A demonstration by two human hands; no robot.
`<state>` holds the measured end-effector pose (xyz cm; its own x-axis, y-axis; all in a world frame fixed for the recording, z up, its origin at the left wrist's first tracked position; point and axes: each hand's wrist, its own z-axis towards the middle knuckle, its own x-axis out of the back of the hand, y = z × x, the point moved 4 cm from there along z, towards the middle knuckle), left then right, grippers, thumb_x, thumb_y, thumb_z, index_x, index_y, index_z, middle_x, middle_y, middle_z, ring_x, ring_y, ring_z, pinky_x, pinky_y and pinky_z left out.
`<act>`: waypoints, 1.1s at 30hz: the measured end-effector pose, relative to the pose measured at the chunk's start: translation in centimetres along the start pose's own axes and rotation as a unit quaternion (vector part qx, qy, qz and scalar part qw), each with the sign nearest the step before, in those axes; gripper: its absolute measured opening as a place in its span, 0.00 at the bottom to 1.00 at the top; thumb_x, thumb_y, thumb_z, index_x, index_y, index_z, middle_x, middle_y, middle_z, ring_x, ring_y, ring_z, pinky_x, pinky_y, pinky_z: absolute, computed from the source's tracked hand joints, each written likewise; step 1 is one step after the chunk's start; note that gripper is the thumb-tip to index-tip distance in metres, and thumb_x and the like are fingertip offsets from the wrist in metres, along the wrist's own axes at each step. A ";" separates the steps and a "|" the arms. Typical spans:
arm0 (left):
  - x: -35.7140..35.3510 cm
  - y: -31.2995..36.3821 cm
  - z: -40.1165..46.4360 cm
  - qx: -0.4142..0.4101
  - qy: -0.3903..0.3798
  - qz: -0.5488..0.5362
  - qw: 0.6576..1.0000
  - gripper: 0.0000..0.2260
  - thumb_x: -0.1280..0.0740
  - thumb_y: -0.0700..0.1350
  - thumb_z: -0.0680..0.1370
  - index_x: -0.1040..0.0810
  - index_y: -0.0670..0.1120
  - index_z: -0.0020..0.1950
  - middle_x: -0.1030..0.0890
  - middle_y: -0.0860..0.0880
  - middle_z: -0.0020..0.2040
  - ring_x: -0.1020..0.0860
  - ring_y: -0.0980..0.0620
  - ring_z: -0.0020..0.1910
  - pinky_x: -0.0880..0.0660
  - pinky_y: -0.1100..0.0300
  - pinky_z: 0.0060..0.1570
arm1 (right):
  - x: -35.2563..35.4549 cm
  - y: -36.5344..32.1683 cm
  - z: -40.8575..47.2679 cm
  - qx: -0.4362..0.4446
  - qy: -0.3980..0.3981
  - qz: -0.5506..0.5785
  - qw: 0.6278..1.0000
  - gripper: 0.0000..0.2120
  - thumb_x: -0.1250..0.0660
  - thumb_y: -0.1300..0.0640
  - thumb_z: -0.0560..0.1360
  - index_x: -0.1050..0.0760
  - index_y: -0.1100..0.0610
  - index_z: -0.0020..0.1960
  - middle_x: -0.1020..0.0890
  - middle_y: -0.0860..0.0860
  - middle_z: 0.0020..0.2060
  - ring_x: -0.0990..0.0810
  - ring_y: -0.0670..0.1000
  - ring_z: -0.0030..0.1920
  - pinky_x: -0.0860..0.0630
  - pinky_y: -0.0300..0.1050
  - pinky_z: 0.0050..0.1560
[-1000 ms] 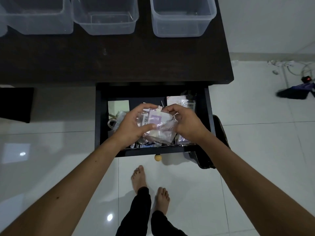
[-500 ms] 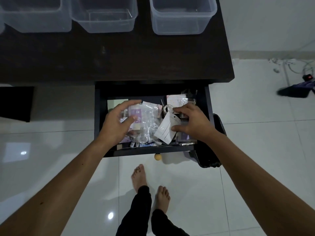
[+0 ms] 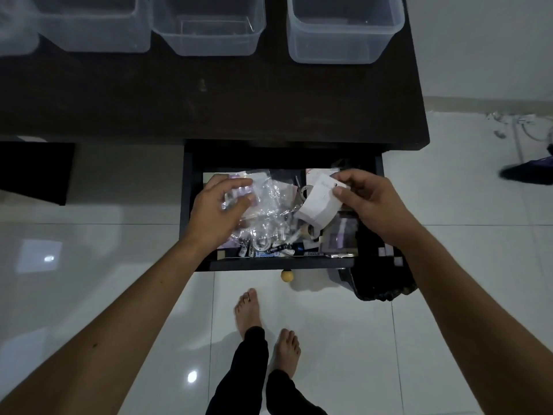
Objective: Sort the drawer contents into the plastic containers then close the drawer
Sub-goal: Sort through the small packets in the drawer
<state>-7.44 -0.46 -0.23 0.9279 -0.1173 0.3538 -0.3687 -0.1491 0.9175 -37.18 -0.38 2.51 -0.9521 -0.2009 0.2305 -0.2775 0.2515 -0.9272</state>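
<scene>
The dark drawer (image 3: 187, 205) stands pulled out under the dark desk (image 3: 209, 109), full of small clutter. My left hand (image 3: 217, 209) lies over a pile of clear plastic bags (image 3: 270, 202) on the drawer's left side, fingers curled on them. My right hand (image 3: 366, 202) pinches a white paper card (image 3: 318, 205) by its top edge, lifted a little over the drawer's right side. Batteries and small metal parts (image 3: 269, 250) lie along the drawer's front. Three clear plastic containers (image 3: 209, 28) (image 3: 344, 31) (image 3: 92, 25) stand in a row at the desk's far edge.
A round yellowish knob (image 3: 287, 276) sticks out of the drawer front. A black bag (image 3: 380, 283) sits on the white tiled floor under the drawer's right corner. My bare feet (image 3: 248, 310) stand below the drawer. Cables and a dark object (image 3: 526, 175) lie on the floor at right.
My hands have parted: the left moved left with the clear bags, and the right drew the white paper card out to the right and raised it.
</scene>
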 end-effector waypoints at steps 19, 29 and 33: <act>-1.1 0.0 0.0 0.012 -0.093 -0.058 0.994 0.14 0.24 0.44 0.77 0.15 0.52 0.63 0.20 0.53 0.62 0.20 0.62 0.60 0.19 0.64 0.49 | -6.8 0.1 2.4 -0.008 0.006 -0.064 0.998 0.11 0.22 0.58 0.74 0.16 0.48 0.54 0.20 0.52 0.44 0.20 0.53 0.37 0.18 0.52 0.45; -2.0 -1.0 0.6 0.016 -0.130 -0.051 0.990 0.25 0.16 0.39 0.68 0.16 0.57 0.61 0.19 0.55 0.64 0.21 0.52 0.66 0.19 0.43 0.62 | -7.3 -0.1 1.1 -0.040 0.042 -0.037 0.998 0.12 0.19 0.61 0.71 0.19 0.56 0.52 0.18 0.53 0.44 0.14 0.56 0.37 0.16 0.50 0.34; -1.9 -1.3 0.6 0.029 -0.143 -0.096 0.985 0.23 0.20 0.35 0.71 0.16 0.55 0.62 0.18 0.54 0.65 0.21 0.51 0.68 0.19 0.42 0.64 | -3.8 -0.2 1.4 0.023 0.063 -0.173 0.983 0.13 0.20 0.57 0.72 0.17 0.55 0.54 0.17 0.47 0.49 0.18 0.43 0.44 0.18 0.42 0.46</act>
<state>-8.74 -0.65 -2.20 0.9306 -0.3518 0.1008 -0.1971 -0.2497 0.9480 -33.32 -0.93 1.38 -0.8112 -0.1469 0.5661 -0.5838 0.1447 -0.7989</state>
